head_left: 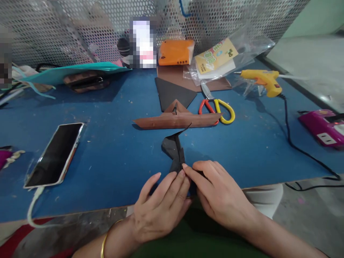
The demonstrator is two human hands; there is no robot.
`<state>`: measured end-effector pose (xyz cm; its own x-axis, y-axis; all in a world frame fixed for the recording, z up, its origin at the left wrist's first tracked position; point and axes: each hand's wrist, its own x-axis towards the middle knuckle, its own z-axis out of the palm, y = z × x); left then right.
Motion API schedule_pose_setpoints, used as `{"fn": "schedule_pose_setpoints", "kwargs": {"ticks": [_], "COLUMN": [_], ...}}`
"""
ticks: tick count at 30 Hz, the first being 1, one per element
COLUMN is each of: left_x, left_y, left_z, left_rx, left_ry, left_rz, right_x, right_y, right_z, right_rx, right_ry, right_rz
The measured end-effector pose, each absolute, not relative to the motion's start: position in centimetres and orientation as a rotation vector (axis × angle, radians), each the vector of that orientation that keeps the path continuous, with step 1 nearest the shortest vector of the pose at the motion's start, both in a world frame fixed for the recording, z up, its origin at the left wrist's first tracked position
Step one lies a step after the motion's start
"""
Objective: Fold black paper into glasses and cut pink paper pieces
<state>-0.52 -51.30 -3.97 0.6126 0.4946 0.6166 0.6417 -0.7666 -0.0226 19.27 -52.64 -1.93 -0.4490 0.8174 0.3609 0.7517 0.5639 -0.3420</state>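
Nearer than the long brown paper-like strip [172,122], left hand [161,209] and right hand [221,197] pinch the folded black paper-like piece [176,152]; uneven pressure could crease it.

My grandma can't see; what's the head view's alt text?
Someone's left hand and right hand touch a folded black piece at a blue table's near edge. Beyond it lie a brown boat-shaped piece and scissors, with a phone left and yellow glue gun right.

Blue bench [115,154], scuffed. On it: smartphone [55,156] left, brown boat-shaped paper piece [172,122] mid, black folded paper [170,144] nearer front edge, scissors [208,94] behind, magenta socket box [319,127] far right.
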Motion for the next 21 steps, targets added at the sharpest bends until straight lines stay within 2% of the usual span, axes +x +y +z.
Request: {"fn": "schedule_pose_setpoints", "kwargs": {"ticks": [5,8,11,21], "left_x": [-0.3,-0.2,0.0,0.1], "left_y": [-51.2,-51.3,-51.2,-51.0], "left_z": [-3.6,-3.4,-3.1,-3.3], "left_rx": [-2.666,-2.73,-2.755,-2.708], "left_ry": [-0.956,-0.979,-0.989,-0.983], "left_rz": [-0.878,-0.775,-0.656,-0.758], "right_x": [19.9,19.9,19.8,20.4], "right_y": [-51.4,-48.4,-45.4,-47.5], "right_z": [-0.6,-0.2,-0.2,-0.9], "right_rx": [-1.347,-1.461,-1.342,-1.136], "right_ry": [-1.955,-1.612,-1.612,-2.194], "right_rz": [0.615,0.665,0.76,0.332]}}
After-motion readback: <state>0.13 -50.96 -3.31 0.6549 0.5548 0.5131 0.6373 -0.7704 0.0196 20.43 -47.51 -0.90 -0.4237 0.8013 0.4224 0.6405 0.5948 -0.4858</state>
